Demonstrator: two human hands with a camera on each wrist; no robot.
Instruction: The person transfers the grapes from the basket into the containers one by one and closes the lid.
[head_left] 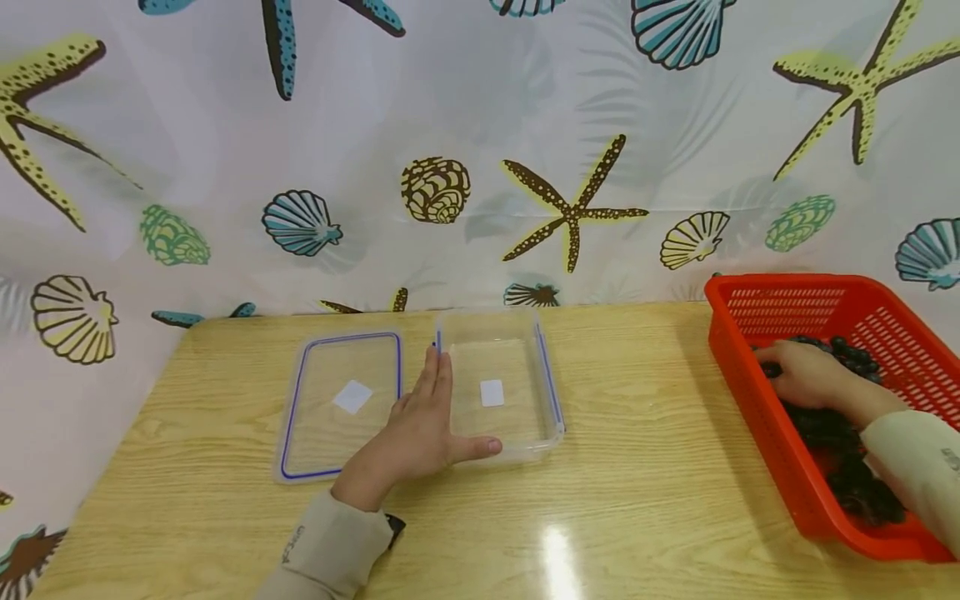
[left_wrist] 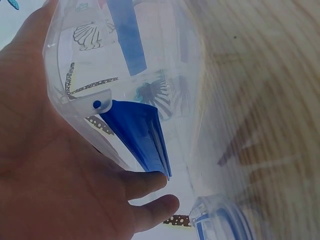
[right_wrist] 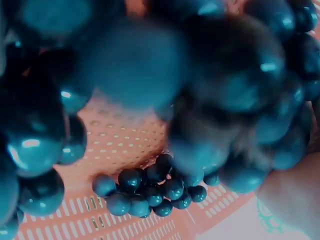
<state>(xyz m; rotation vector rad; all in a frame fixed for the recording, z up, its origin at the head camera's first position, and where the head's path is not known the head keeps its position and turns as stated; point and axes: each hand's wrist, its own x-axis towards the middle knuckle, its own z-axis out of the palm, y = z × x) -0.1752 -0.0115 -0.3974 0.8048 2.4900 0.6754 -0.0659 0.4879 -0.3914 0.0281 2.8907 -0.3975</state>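
Note:
My left hand (head_left: 420, 425) rests against a clear plastic food container (head_left: 517, 362), with straight fingers along its left side and the thumb spread across its front edge. In the left wrist view, fingertips meet the blue seal strip (left_wrist: 137, 137) on the container's side. To its left lies a clear lid (head_left: 315, 417) with a blue gasket. Over at the right, my right hand (head_left: 806, 375) reaches into a red plastic basket (head_left: 750, 433) and grips a bunch of dark grapes (right_wrist: 225, 65); its fingertips are partly hidden among the fruit.
More dark grapes (head_left: 862, 492) lie along the basket's floor, and a smaller bunch (right_wrist: 155, 192) sits by its slotted wall. A wooden table (head_left: 637, 492) carries everything. Behind it hangs a white cloth (head_left: 360, 125) printed with shells and starfish.

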